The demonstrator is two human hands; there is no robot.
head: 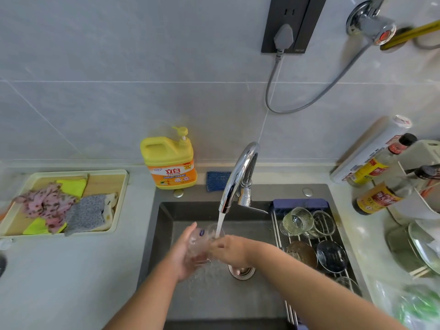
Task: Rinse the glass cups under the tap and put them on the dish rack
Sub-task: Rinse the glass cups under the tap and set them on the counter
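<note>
Over the dark grey sink (pixel 166 225), one clear glass cup (pixel 202 244) was held tilted under the single water stream (pixel 220 222) from the curved chrome tap (pixel 240 172). The left hand (pixel 183 256) wrapped the cup's body from the left. The right hand (pixel 232 250) gripped its rim with curled fingers. On the steel-bar dish rack (pixel 276 229) across the sink's right side lay two ribbed glass cups (pixel 297 221) at the far end and three more round vessels (pixel 331 256) nearer. One yellow detergent bottle (pixel 169 160) stood behind the sink.
</note>
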